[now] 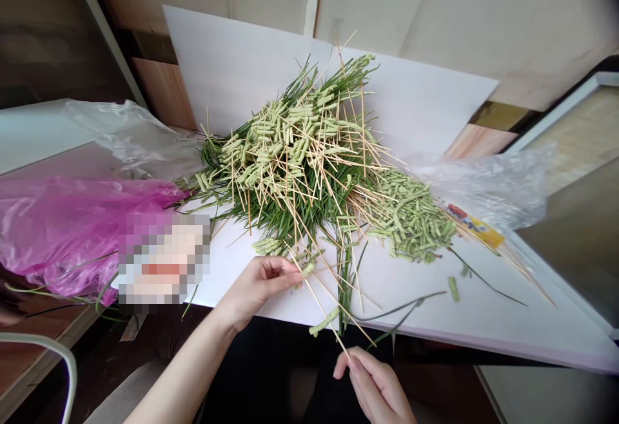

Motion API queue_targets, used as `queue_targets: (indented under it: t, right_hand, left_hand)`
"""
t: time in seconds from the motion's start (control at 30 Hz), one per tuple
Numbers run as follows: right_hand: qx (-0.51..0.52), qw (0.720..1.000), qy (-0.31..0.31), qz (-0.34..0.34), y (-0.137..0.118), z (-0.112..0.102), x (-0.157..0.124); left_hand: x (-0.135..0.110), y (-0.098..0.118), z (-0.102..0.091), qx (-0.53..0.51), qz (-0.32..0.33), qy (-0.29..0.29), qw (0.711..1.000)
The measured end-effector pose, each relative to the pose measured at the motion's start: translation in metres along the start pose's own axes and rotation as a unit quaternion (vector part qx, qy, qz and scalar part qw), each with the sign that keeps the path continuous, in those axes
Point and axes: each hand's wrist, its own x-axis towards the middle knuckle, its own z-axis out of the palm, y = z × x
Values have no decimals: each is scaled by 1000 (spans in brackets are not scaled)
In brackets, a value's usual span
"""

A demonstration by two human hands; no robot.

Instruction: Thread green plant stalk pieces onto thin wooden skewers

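Observation:
My right hand (374, 382) pinches the lower end of a thin wooden skewer (319, 303) just off the table's front edge. The skewer slants up and left to my left hand (273, 282), whose thumb and fingers close on a pale green stick-shaped piece (308, 269) at it. A second pale green piece (324, 322) sits lower down, between the hands; whether the skewer pierces it I cannot tell. Behind the hands rises a heap of long green chive-like stalks (290, 208), topped with skewers and bunches of threaded pale green pieces (271, 131).
Loose green pieces (416, 218) form a pile on the white table (493, 308) at right, near a clear plastic skewer bag (493, 192). A pink plastic bag (87, 224) and a blurred-out item (164, 260) lie left. A white board (222, 63) stands behind.

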Motion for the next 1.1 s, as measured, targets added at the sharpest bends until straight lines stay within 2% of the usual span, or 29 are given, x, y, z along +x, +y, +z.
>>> queue_targets:
  t: [0.1,0.2,0.27,0.33,0.4,0.47,0.53,0.6,0.63,0.73,1.1]
  right_hand:
    - [15,1000,2,-4,3,-1,1]
    - [15,1000,-2,-20,6,-4,2]
    - [16,1000,-4,-23,6,-5,2]
    - [24,1000,3,-12,5,-6,2]
    - [34,999,16,2,3,-5,0]
    - [41,999,20,6,1,-4,0]
    - [45,999,17,10,0,-3,0]
    - [47,999,10,11,1,-2,1]
    - [48,999,10,10,1,-2,1]
    - [47,999,15,6,2,-1,2]
    - [45,999,1,5,6,0,4]
  left_hand:
    - [-4,-5,25,-17,-33,-60,998]
    - [-7,-9,40,-27,-38,-85,995]
    - [-7,-7,39,-6,-27,-92,995]
    - [-6,-3,28,47,-3,-90,995]
    - [-3,1,9,139,41,-49,988]
    - [1,3,-12,271,92,47,957]
    - [6,1,-33,414,127,155,888]
    - [9,-4,-48,503,133,199,831]
    - [10,-7,-53,521,130,199,820]
    - [11,-12,-60,519,125,179,826]
    - [11,-11,-56,449,113,161,871]
